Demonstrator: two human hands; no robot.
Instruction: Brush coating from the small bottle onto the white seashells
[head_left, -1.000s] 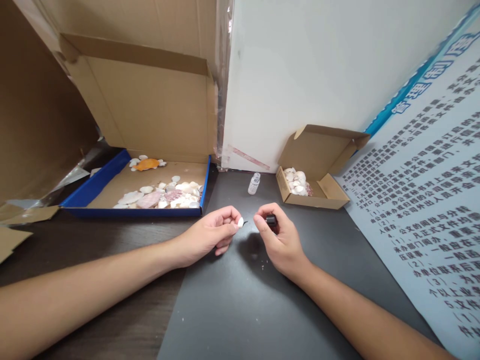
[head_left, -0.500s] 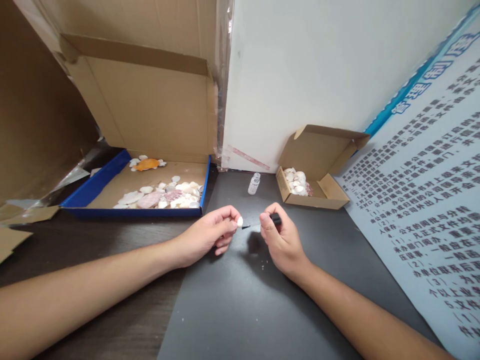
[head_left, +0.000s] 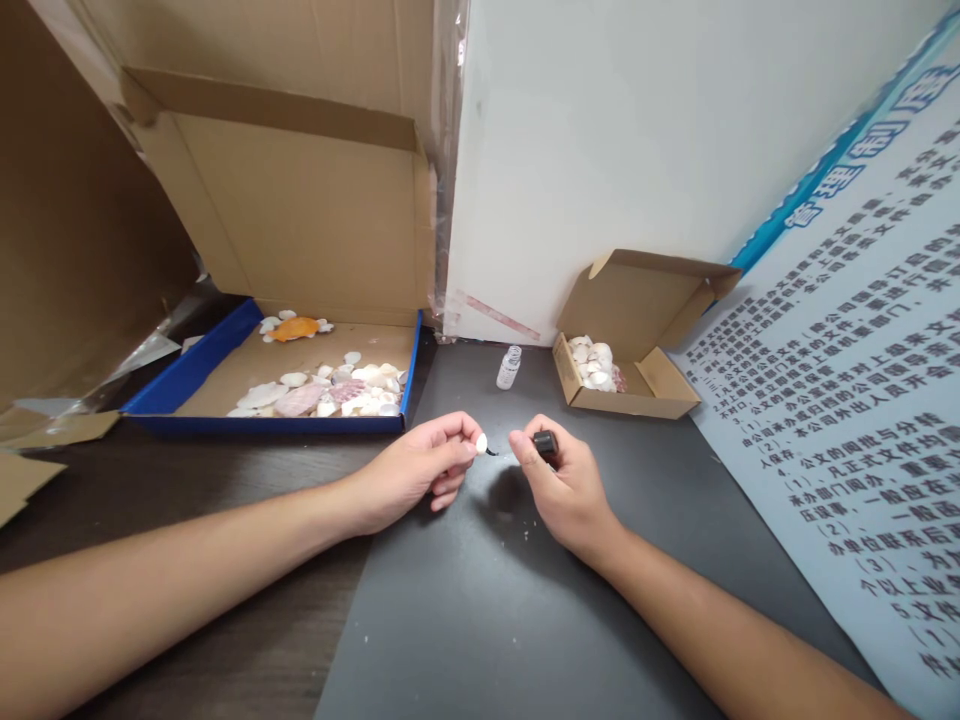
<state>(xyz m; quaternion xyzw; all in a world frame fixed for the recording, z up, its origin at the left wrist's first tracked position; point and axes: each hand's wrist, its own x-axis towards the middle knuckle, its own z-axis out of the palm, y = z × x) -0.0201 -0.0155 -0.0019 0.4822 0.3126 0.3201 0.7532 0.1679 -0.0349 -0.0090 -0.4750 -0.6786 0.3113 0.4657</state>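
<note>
left fingers point(head_left: 457, 457) pinch white shell point(head_left: 481, 442) | right fingers point(head_left: 529, 455) grip black cap point(head_left: 546, 443) | brush tip point(head_left: 492, 453) at shell's edge

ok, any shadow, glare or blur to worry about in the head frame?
Head view: soft dark shadow beside the right grip; head view: faint sheen on the grey tabletop; head view: dark brush tip small and low-contrast against it; head view: smaller lettering on the poster smeared, bottle label too small to read.

Before me, near the tabletop's point(head_left: 435, 620) back edge, the bottle point(head_left: 507, 371) stands between the left box point(head_left: 262, 425) and the right box point(head_left: 637, 403). Shells point(head_left: 367, 388) lie in both.
</note>
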